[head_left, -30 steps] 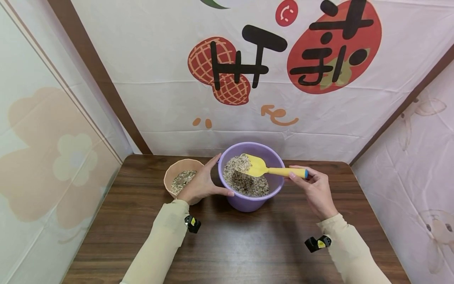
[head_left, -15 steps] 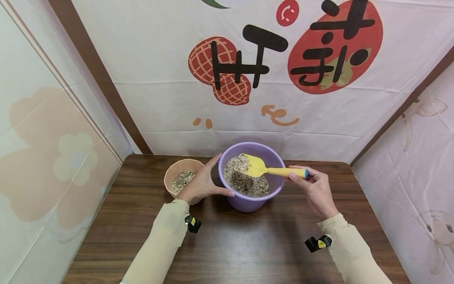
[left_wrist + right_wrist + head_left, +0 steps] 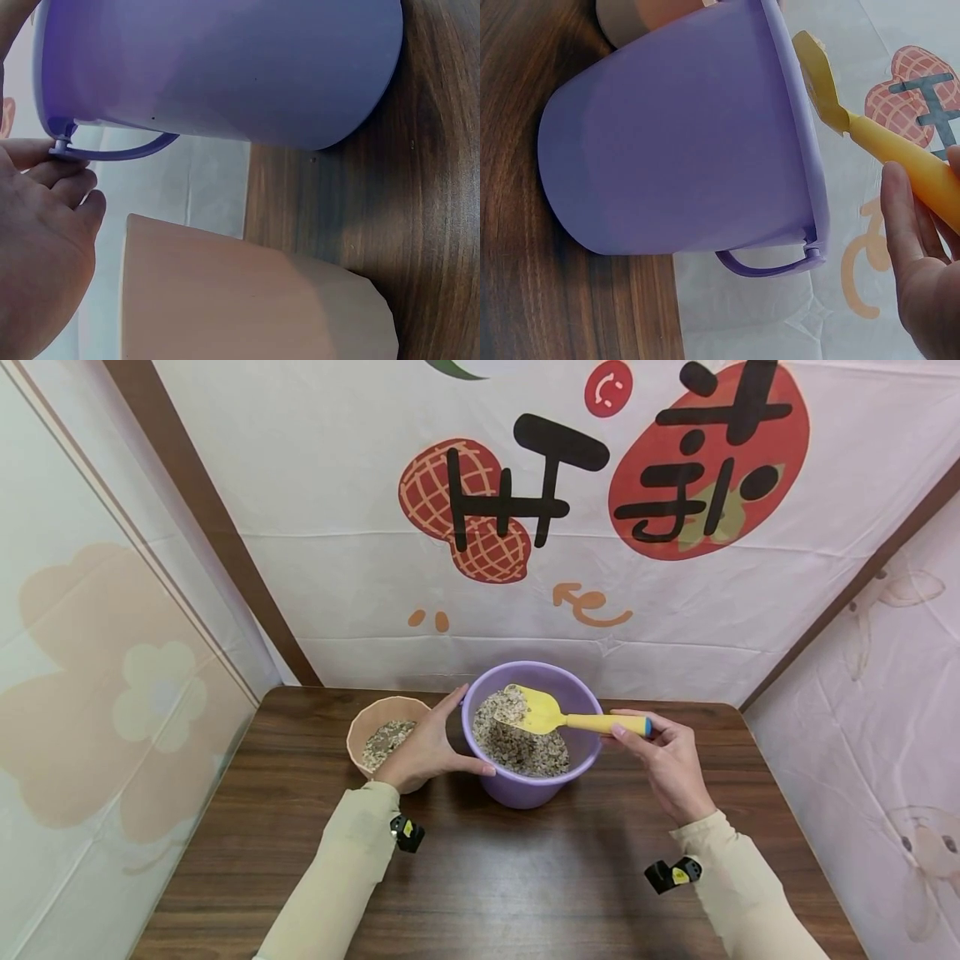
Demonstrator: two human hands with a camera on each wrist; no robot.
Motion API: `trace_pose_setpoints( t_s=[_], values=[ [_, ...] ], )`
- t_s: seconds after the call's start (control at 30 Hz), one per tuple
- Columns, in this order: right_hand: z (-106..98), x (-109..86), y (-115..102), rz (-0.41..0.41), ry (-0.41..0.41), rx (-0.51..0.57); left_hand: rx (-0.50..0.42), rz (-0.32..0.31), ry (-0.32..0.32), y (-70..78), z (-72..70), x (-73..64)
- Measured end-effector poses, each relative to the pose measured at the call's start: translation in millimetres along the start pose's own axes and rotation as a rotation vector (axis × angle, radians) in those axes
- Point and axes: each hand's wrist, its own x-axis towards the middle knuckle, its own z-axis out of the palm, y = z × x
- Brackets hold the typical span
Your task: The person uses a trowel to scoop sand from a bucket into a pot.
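A purple bucket [image 3: 525,792] stands on the table, part-filled with speckled beige and grey grains [image 3: 528,753]. My left hand [image 3: 427,747] holds its left side, thumb along the near rim and fingers at the far rim, by the handle's pivot in the left wrist view. Pinched in my right hand [image 3: 670,762] is the end of a yellow hand shovel [image 3: 603,723]. Its blade [image 3: 819,79] lies above the bucket's rim in the right wrist view and carries a small heap of grains. Left of the bucket, partly behind my left wrist, is a peach bowl [image 3: 247,300] with similar grains.
The dark wooden table [image 3: 517,885] ends at a printed white cloth wall [image 3: 360,585] close behind the bucket. Cloth walls also rise on both sides. The bucket's purple handle [image 3: 761,270] hangs down its outside.
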Motion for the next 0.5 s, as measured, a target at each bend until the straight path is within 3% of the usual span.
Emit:
trace_pose_setpoints(
  t_s=[0.07,0.3,0.5],
  values=[
    [0,0.0,0,0.003,-0.001,-0.001,0.011,0.004,-0.001,0.5,-1.2,-1.1],
    [0,-0.1,-1,0.006,0.002,0.003,0.176,0.047,0.003,1.8,-17.7,-10.1],
    [-1,0.0,0,0.005,-0.003,0.025,0.231,0.016,0.050,-2.2,-39.9,-24.5]
  ],
)
